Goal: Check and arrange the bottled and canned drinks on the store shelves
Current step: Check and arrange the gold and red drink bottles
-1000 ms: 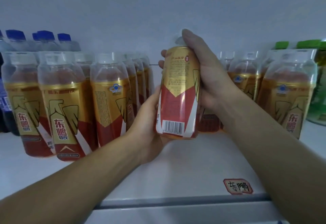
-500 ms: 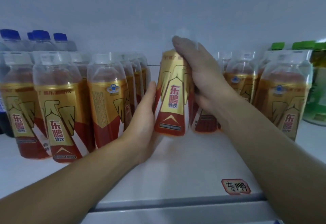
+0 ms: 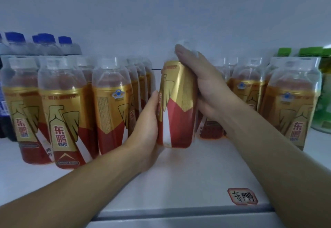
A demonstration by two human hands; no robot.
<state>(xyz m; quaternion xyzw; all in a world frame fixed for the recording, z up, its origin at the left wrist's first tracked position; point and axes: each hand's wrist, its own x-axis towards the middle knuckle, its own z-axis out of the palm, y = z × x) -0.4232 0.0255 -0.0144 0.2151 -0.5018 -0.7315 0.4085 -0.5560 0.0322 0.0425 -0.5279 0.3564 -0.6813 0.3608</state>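
- head view: i see a gold-and-red labelled plastic bottle [image 3: 177,113] of amber drink in the middle gap of the white store shelf [image 3: 179,174], leaning a little left, its base down at the shelf surface; i cannot tell if it rests there.
- left hand [image 3: 146,129]: its grip is wrapped on the bottle's lower left side, thumb lying up along the label, fingers hidden behind.
- right hand [image 3: 202,84]: its grip is clamped over the bottle's clear shoulder and cap, fingers curled across the top.
- left of the gap, rows of matching gold-and-red bottles [image 3: 66,113] stand upright, just beside the left hand.
- right of the gap, more matching bottles [image 3: 290,105] stand behind the right forearm.
- blue-capped bottles [image 3: 46,44] stand at the back left; green-capped bottles [image 3: 322,93] stand at the far right.
- a red-bordered handwritten tag [image 3: 242,196] sits on the shelf's front edge, well apart from the held bottle.
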